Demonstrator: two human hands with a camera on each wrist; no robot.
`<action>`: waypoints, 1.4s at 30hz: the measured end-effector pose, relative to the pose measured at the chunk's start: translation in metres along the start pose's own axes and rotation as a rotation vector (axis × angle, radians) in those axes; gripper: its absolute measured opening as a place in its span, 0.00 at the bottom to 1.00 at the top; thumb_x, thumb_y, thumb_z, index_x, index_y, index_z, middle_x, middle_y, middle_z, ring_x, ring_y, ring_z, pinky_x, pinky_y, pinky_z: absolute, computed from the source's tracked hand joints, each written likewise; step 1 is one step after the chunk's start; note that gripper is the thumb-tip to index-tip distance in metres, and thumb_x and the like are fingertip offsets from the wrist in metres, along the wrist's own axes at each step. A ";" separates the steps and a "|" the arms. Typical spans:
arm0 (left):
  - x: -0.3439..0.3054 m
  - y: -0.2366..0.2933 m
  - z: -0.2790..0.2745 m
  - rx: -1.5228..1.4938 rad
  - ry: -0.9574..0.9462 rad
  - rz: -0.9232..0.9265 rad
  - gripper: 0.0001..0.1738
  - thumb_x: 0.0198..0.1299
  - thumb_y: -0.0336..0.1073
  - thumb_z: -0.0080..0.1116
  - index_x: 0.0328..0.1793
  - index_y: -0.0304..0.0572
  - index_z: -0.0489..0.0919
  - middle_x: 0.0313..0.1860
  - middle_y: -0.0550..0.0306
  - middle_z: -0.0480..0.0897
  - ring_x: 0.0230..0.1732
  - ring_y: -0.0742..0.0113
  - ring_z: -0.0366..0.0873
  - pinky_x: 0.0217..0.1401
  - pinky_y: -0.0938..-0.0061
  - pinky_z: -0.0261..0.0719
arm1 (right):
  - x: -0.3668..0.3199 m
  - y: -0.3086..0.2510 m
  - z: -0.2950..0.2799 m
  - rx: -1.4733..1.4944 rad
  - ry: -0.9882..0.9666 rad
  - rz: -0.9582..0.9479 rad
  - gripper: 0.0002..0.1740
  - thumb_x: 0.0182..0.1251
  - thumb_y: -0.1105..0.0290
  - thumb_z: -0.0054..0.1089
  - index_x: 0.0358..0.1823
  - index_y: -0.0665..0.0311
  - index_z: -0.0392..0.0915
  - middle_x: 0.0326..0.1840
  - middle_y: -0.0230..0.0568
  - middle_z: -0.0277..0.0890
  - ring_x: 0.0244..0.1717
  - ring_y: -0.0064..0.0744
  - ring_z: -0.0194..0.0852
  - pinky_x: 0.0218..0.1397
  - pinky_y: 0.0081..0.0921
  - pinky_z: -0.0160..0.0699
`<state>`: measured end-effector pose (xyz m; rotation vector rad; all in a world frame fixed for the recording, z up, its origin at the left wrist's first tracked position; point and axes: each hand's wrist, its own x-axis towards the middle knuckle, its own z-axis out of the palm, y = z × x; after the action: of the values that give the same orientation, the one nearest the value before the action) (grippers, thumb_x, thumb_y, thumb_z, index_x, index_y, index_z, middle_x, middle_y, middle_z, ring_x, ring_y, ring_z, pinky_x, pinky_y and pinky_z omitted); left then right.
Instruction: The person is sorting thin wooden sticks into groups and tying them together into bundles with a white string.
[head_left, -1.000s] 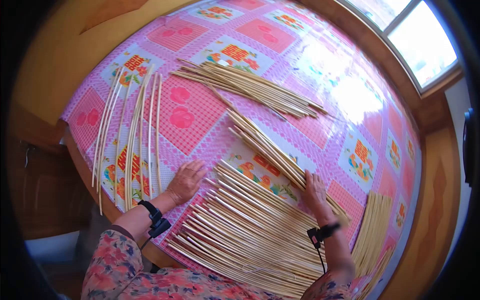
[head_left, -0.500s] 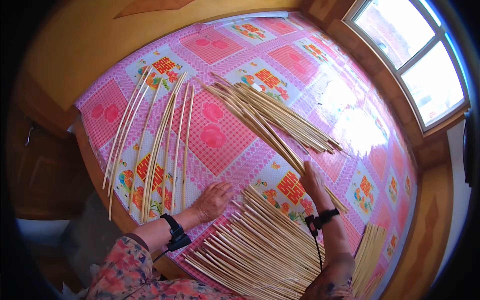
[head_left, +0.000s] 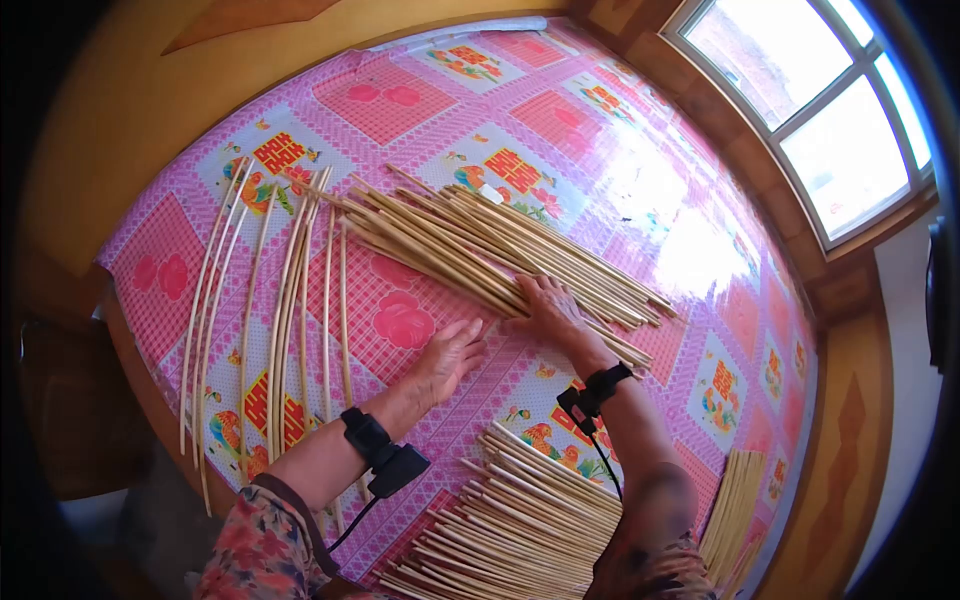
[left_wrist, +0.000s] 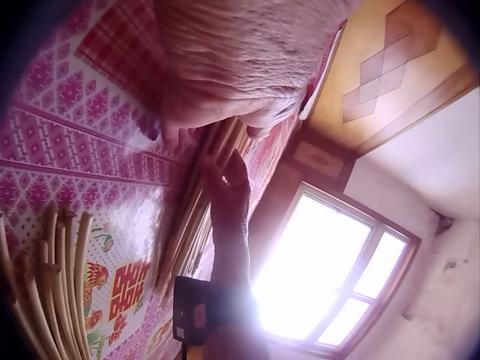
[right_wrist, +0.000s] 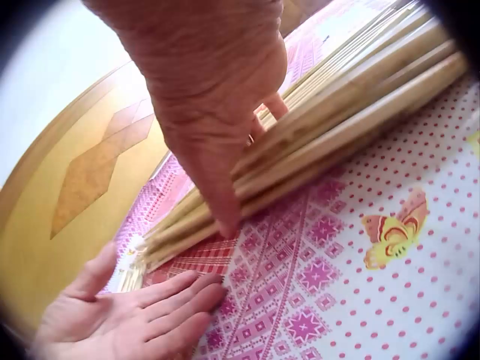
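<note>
My right hand [head_left: 555,315] grips a loose bundle of thin straw-coloured sticks [head_left: 440,262] near its right end. In the right wrist view the thumb lies along the near side of the held sticks [right_wrist: 337,142], with the other fingers around the far side. My left hand [head_left: 445,362] is apart from the bundle, just in front of it, fingers extended and palm facing the sticks; the right wrist view shows that left hand [right_wrist: 142,315] spread open. Right behind the held bundle lies a second pile of sticks [head_left: 580,258], overlapping it in the head view.
Several separate sticks [head_left: 285,330] lie spread on the left. A wide row of sticks [head_left: 520,520] lies close to the body, and another bundle [head_left: 732,505] at the right edge. The patterned pink tablecloth [head_left: 540,385] covers the table; a window [head_left: 840,140] stands beyond.
My right hand has carried the bundle away from the front row, up and left, to beside the back pile. My left hand has moved forward, off the table beside the front row toward the bundle.
</note>
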<state>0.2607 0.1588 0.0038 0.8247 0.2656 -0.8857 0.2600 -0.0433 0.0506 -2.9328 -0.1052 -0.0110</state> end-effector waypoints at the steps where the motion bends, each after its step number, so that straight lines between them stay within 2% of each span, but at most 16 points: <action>1: 0.007 0.001 0.006 -0.031 -0.029 -0.035 0.23 0.59 0.42 0.55 0.57 0.39 0.67 0.52 0.50 0.72 0.51 0.60 0.71 0.52 0.67 0.71 | 0.000 0.002 -0.004 0.024 -0.020 -0.042 0.39 0.47 0.54 0.66 0.59 0.61 0.63 0.53 0.48 0.66 0.58 0.47 0.61 0.60 0.36 0.59; 2: 0.013 0.001 0.012 -0.063 -0.056 -0.070 0.22 0.59 0.41 0.56 0.56 0.38 0.67 0.51 0.50 0.72 0.51 0.58 0.71 0.53 0.66 0.71 | 0.005 0.009 -0.012 0.087 -0.002 -0.009 0.38 0.50 0.49 0.63 0.60 0.61 0.64 0.56 0.51 0.65 0.60 0.47 0.60 0.61 0.41 0.57; 5: 0.025 -0.004 0.024 -0.158 -0.155 -0.017 0.22 0.59 0.41 0.55 0.54 0.37 0.67 0.52 0.50 0.72 0.51 0.57 0.71 0.54 0.64 0.71 | 0.031 0.059 -0.015 0.181 0.136 0.196 0.34 0.57 0.47 0.55 0.59 0.62 0.64 0.57 0.50 0.65 0.60 0.49 0.59 0.63 0.42 0.55; 7: 0.032 -0.008 0.022 -0.120 -0.132 -0.030 0.22 0.59 0.41 0.56 0.55 0.37 0.67 0.54 0.49 0.71 0.53 0.56 0.69 0.56 0.62 0.69 | 0.042 0.094 -0.005 0.063 0.223 0.252 0.34 0.61 0.45 0.48 0.61 0.62 0.62 0.59 0.50 0.63 0.61 0.49 0.58 0.63 0.44 0.54; 9: 0.033 -0.010 0.023 -0.084 -0.106 -0.043 0.23 0.59 0.40 0.56 0.56 0.36 0.67 0.55 0.49 0.70 0.55 0.56 0.68 0.58 0.60 0.68 | 0.051 0.112 0.001 0.002 0.135 0.374 0.38 0.62 0.40 0.41 0.64 0.61 0.57 0.63 0.51 0.60 0.65 0.48 0.54 0.63 0.48 0.53; 11: 0.029 -0.008 0.026 -0.085 -0.094 -0.041 0.23 0.59 0.38 0.55 0.57 0.36 0.67 0.56 0.49 0.70 0.59 0.56 0.65 0.62 0.60 0.63 | 0.055 0.115 0.004 -0.035 0.066 0.436 0.36 0.62 0.40 0.41 0.60 0.61 0.63 0.59 0.50 0.64 0.62 0.47 0.57 0.61 0.50 0.54; 15: 0.027 -0.015 0.027 -0.080 -0.108 0.004 0.23 0.59 0.37 0.55 0.58 0.36 0.66 0.57 0.50 0.69 0.62 0.56 0.61 0.65 0.60 0.58 | 0.047 0.102 -0.001 -0.145 -0.033 0.377 0.33 0.61 0.40 0.42 0.51 0.63 0.71 0.50 0.50 0.69 0.54 0.48 0.64 0.57 0.47 0.60; 17: 0.028 -0.020 0.028 -0.095 -0.100 0.044 0.23 0.59 0.38 0.55 0.58 0.36 0.67 0.57 0.51 0.70 0.60 0.59 0.63 0.65 0.61 0.58 | 0.036 0.100 0.004 0.026 -0.081 0.198 0.30 0.60 0.42 0.45 0.41 0.65 0.75 0.41 0.51 0.71 0.46 0.49 0.68 0.51 0.43 0.65; 21: 0.033 -0.034 0.037 -0.123 -0.054 0.119 0.21 0.58 0.37 0.56 0.55 0.38 0.68 0.54 0.52 0.73 0.56 0.64 0.68 0.61 0.66 0.63 | -0.002 0.050 -0.008 0.309 -0.231 0.212 0.31 0.56 0.44 0.54 0.41 0.69 0.73 0.35 0.52 0.72 0.39 0.46 0.71 0.44 0.37 0.68; 23: 0.039 -0.048 0.042 -0.244 0.003 0.252 0.17 0.54 0.35 0.61 0.47 0.39 0.71 0.43 0.57 0.77 0.44 0.69 0.73 0.50 0.72 0.69 | -0.015 0.032 -0.011 0.397 -0.293 0.234 0.31 0.53 0.45 0.58 0.42 0.69 0.72 0.36 0.51 0.73 0.39 0.44 0.72 0.43 0.36 0.69; 25: 0.037 -0.053 0.048 -0.255 0.123 0.223 0.19 0.51 0.35 0.64 0.46 0.38 0.70 0.42 0.56 0.77 0.41 0.70 0.74 0.45 0.75 0.72 | -0.025 0.019 0.002 0.494 -0.367 0.234 0.33 0.50 0.46 0.62 0.43 0.70 0.71 0.36 0.50 0.74 0.39 0.41 0.73 0.43 0.35 0.70; 28: 0.038 -0.053 0.054 -0.298 0.105 0.243 0.16 0.51 0.39 0.65 0.41 0.38 0.76 0.34 0.58 0.79 0.35 0.70 0.76 0.39 0.72 0.74 | -0.031 0.009 0.019 0.564 -0.325 0.149 0.34 0.44 0.50 0.68 0.46 0.70 0.69 0.39 0.50 0.75 0.41 0.37 0.74 0.43 0.33 0.72; 30: 0.039 -0.047 0.052 -0.285 0.160 0.257 0.15 0.51 0.39 0.64 0.40 0.38 0.77 0.33 0.59 0.79 0.34 0.70 0.76 0.38 0.72 0.74 | -0.033 -0.006 0.012 0.718 -0.305 0.262 0.33 0.44 0.56 0.69 0.47 0.69 0.68 0.39 0.50 0.75 0.40 0.37 0.75 0.43 0.33 0.73; 33: 0.035 -0.037 0.055 -0.251 0.069 0.131 0.17 0.54 0.38 0.62 0.47 0.39 0.74 0.39 0.60 0.78 0.44 0.70 0.74 0.47 0.74 0.73 | -0.034 -0.002 0.018 0.754 -0.320 0.295 0.32 0.44 0.58 0.69 0.48 0.69 0.67 0.38 0.49 0.75 0.40 0.35 0.75 0.41 0.33 0.74; 38: 0.009 0.011 0.085 -0.091 -0.042 0.471 0.17 0.59 0.35 0.54 0.53 0.36 0.69 0.43 0.59 0.75 0.44 0.71 0.73 0.47 0.74 0.73 | -0.020 -0.044 -0.054 0.709 -0.186 0.271 0.29 0.48 0.62 0.67 0.48 0.71 0.66 0.35 0.47 0.75 0.35 0.32 0.75 0.35 0.30 0.75; 42: -0.029 0.078 0.092 -0.063 -0.184 0.521 0.13 0.60 0.34 0.52 0.49 0.35 0.72 0.37 0.58 0.78 0.37 0.70 0.76 0.42 0.74 0.76 | 0.007 -0.077 -0.089 0.792 -0.089 0.127 0.26 0.50 0.63 0.65 0.45 0.72 0.66 0.32 0.46 0.74 0.32 0.30 0.74 0.33 0.29 0.74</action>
<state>0.2919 0.1357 0.1213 0.7016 -0.0838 -0.4552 0.2614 0.0139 0.1537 -2.1419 0.0556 0.1460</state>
